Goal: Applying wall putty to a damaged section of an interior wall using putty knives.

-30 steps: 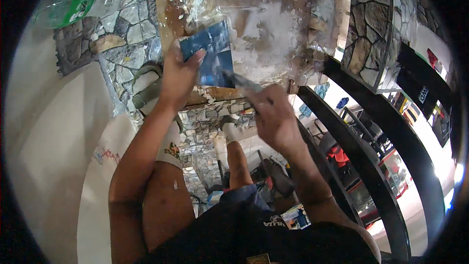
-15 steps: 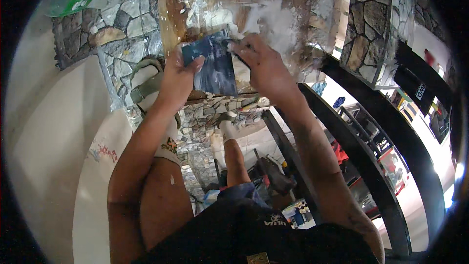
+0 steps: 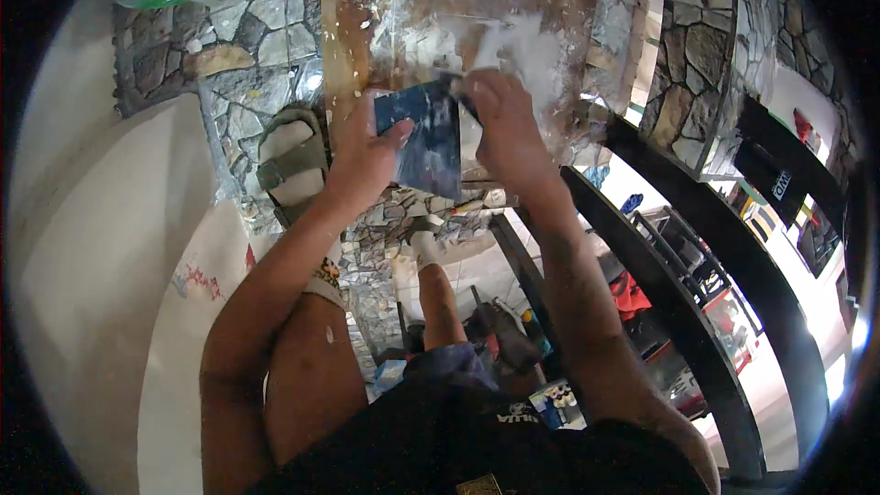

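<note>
1. Blue tile piece (image 3: 423, 139): clamped at lower left edge by left hand (image 3: 365, 163).
2. Right hand (image 3: 502, 124): closed on tool at tile's top edge.
3. Beneath: plaster-smeared board (image 3: 458, 0), stone-clad ledge (image 3: 238, 46), sandal (image 3: 293, 165).

The right hand (image 3: 500, 124) has risen from below the blue tile (image 3: 426, 137) to its top edge

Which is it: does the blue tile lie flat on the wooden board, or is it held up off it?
Held up. The left hand and right hand grip the blue tile at its sides, tilted above the wooden board.
</note>
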A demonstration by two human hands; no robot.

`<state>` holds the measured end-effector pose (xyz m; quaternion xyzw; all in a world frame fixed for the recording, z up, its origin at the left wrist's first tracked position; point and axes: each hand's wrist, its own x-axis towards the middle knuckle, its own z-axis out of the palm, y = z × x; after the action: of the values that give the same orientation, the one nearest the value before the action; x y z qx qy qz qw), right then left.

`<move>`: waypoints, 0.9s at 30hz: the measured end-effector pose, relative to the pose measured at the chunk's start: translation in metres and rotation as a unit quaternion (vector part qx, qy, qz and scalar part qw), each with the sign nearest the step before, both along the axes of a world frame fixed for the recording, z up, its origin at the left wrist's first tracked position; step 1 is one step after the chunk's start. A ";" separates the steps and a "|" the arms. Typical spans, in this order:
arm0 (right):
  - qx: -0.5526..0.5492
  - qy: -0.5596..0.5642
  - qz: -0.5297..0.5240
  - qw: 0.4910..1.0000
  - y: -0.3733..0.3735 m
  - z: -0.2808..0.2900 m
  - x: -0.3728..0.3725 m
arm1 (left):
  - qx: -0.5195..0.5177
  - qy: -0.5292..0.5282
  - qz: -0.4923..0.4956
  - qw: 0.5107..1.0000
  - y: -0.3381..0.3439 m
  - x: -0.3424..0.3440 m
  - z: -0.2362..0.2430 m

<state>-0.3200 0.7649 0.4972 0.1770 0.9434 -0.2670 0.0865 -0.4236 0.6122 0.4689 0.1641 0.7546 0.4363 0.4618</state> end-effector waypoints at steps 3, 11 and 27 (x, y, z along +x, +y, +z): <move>-0.018 0.021 -0.027 0.999 0.009 0.015 0.007 | -0.012 -0.008 -0.016 1.000 0.002 -0.002 0.002; -0.033 -0.003 -0.060 0.998 -0.015 0.011 0.010 | -0.018 -0.036 -0.015 0.999 0.003 -0.010 0.016; -0.086 -0.087 -0.037 0.992 -0.026 0.041 0.046 | 0.247 0.440 -0.286 0.814 -0.030 0.012 -0.033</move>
<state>-0.2736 0.7384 0.5384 0.2263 0.8988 -0.3334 0.1727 -0.4119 0.5822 0.4360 0.6556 0.6633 0.3374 0.1280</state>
